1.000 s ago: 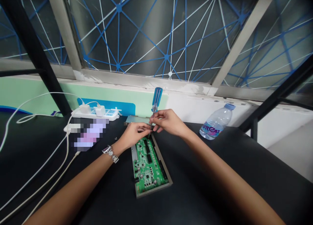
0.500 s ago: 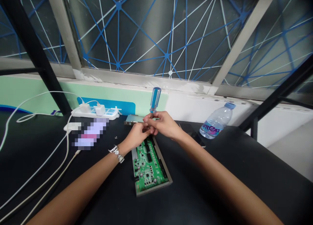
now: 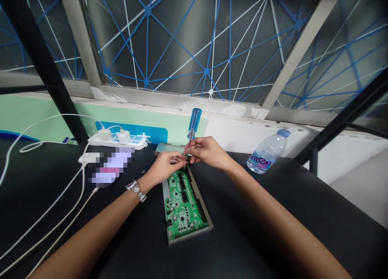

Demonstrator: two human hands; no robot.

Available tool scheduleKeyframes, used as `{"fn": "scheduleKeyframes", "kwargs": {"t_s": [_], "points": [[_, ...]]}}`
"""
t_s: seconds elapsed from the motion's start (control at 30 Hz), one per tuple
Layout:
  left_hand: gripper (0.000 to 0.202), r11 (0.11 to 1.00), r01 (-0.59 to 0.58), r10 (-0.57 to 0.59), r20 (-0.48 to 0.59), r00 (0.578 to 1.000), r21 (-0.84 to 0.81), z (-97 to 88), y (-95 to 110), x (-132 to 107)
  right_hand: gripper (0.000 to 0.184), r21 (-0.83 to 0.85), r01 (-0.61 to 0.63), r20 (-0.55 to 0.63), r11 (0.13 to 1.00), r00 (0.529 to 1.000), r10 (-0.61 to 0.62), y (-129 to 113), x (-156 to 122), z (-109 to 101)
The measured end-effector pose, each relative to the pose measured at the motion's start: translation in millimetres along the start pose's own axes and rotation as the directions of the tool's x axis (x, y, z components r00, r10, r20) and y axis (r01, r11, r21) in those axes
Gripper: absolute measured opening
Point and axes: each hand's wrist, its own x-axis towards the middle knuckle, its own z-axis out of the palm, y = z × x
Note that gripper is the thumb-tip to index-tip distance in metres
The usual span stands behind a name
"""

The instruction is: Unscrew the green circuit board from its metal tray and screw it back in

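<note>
A screwdriver [image 3: 194,120] with a clear blue handle stands nearly upright, leaning slightly right, its tip down at the far end of a green circuit board [image 3: 182,214]. The board sits in a shallow metal tray [image 3: 201,200]. My right hand [image 3: 209,152] is closed, fingers pinching the shaft just below the handle. Lower down, thumb and fingertips of my left hand [image 3: 166,166] close around the shaft close to its tip. Whether a screw is at the tip is too small to tell. A metal watch [image 3: 137,191] is on my left wrist.
Behind the board lies a flat metal piece [image 3: 163,149]. A power strip [image 3: 133,139] with white cables and a blurred phone [image 3: 113,166] are at left. A tiny metal part [image 3: 143,171] lies near the phone. A water bottle [image 3: 268,152] stands at right.
My left hand has shifted slightly left, and its fingers are more extended. The screwdriver leans a little more to the right, and more of its shaft shows.
</note>
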Motion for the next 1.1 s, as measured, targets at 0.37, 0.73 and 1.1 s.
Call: {"fn": "scheduleKeyframes", "kwargs": {"t_s": [0.37, 0.73, 1.1], "points": [[0.013, 0.994, -0.101, 0.103, 0.035, 0.994, -0.04, 13.5, -8.7, 6.6, 0.008, 0.091, 0.017, 0.051, 0.996, 0.998, -0.022, 1.6, -1.4, 14.5], [0.023, 0.983, 0.018, -0.021, -0.013, 1.0, -0.18, 19.5, -4.5, 4.4, 0.029, -0.119, 0.088, -0.094, 0.989, 0.991, -0.099, 17.7, 3.2, 7.5], [0.014, 1.0, -0.004, 0.004, -0.014, 1.0, 0.02, -0.4, -2.0, 1.3, 0.015, -0.08, 0.033, 0.017, 0.996, 0.999, -0.032, 4.4, -0.9, 1.1]]}}
